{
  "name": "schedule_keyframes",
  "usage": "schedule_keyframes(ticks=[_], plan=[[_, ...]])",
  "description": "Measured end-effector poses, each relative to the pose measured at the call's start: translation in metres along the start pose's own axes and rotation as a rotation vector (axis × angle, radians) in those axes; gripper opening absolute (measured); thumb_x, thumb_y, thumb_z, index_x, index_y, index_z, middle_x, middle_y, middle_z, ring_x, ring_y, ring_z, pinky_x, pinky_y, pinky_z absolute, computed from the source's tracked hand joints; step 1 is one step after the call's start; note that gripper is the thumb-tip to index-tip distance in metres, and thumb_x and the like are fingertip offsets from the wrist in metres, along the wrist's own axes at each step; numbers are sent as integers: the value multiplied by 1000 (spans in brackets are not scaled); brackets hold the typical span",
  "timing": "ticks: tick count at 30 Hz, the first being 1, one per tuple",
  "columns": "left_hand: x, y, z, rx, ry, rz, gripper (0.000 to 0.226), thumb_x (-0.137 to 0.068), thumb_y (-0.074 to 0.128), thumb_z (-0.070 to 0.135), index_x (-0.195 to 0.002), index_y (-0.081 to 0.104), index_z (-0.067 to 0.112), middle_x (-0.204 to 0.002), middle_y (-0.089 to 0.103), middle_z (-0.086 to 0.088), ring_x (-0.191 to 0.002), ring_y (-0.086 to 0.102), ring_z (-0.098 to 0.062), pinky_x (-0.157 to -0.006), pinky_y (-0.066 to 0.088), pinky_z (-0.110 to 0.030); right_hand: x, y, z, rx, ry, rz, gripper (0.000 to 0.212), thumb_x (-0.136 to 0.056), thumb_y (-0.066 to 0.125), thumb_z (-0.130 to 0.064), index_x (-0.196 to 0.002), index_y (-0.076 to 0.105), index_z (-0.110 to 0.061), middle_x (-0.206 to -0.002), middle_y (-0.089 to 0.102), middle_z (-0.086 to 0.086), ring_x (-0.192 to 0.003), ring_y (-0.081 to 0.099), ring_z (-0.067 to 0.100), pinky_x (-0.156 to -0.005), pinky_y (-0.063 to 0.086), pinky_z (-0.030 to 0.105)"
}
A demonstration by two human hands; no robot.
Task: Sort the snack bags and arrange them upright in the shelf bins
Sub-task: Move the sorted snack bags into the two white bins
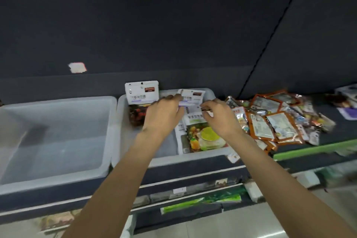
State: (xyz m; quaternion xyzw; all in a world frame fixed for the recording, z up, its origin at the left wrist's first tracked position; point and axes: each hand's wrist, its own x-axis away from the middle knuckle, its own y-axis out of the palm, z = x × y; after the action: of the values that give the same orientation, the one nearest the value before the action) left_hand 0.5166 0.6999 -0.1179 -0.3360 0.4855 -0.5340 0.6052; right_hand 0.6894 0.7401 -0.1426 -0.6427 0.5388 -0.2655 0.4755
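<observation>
Head view: both hands are over the middle translucent plastic shelf bin. Left hand has fingers curled round the left edge of a white-backed snack bag w/ purple stripe; right hand pinches its right side w/ thumb & fingertips. Bag is held near upright toward the back of the bin, above the others.

Doing it well, my read: lower it straight down w/ bottom edge first, press it back against the rear wall, keep both sides pinched until it's leaning on something, or it'll likely flop fwd. Slick film, so light grip near the edges prob best.

Containers:
- Middle bin: a white-topped clear snack bag w/ dark red contents stands upright at back left; a white snack bag w/ fruit picture lies tilted at right, not upright yet; can't tell how many lie under it.
- Left translucent plastic shelf bin: no bags visible in it.
- Loose pile of orange-edged foil snack bags lies on the dark shelf just right of the middle bin, unsorted.
</observation>
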Motion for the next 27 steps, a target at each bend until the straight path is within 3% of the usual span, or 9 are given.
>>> schedule_keyframes(ticks=[9, 13, 20, 24, 27], plan=[[-21, 84, 227, 242, 155, -152, 26, -94, 49, 30, -117, 59, 25, -107, 67, 5, -102, 60, -20, -75, 45, -32, 100, -129, 205, 64, 245, -47, 26, -94, 53, -25, -118, 62, -21, -118, 61, 4, -105, 58, 24, -85, 51, 41], [-33, 125, 337, 342, 171, -218, 25, -94, 50, 28, -116, 60, 24, -99, 66, 7, -96, 61, -18, -78, 50, -34, 143, -185, 305, 28, 331, -11, 25, -94, 53, -20, -117, 63, -18, -104, 62, 4, -97, 61, 24, -80, 51, 37], [-76, 186, 493, 218, 353, -322, 24, -95, 47, 26, -115, 60, 22, -104, 66, -4, -93, 61, -26, -66, 42, -30, 178, -253, 447, 13, 441, 20, 28, -94, 54, -19, -122, 60, -16, -117, 61, 7, -106, 58, 23, -87, 47, 34], [-121, 223, 563, 146, 452, -321, 26, -94, 46, 31, -116, 58, 24, -113, 64, -4, -103, 60, -27, -77, 46, -34, 168, -278, 520, 30, 484, 64, 29, -93, 54, -18, -122, 59, -16, -116, 59, 7, -97, 60, 22, -83, 48, 34], [-161, 250, 612, 116, 491, -331, 28, -95, 46, 31, -120, 56, 24, -116, 63, -6, -104, 59, -28, -76, 43, -33, 148, -295, 578, 57, 502, 4, 30, -94, 52, -17, -123, 60, -14, -120, 60, 8, -102, 60, 24, -88, 48, 35]])
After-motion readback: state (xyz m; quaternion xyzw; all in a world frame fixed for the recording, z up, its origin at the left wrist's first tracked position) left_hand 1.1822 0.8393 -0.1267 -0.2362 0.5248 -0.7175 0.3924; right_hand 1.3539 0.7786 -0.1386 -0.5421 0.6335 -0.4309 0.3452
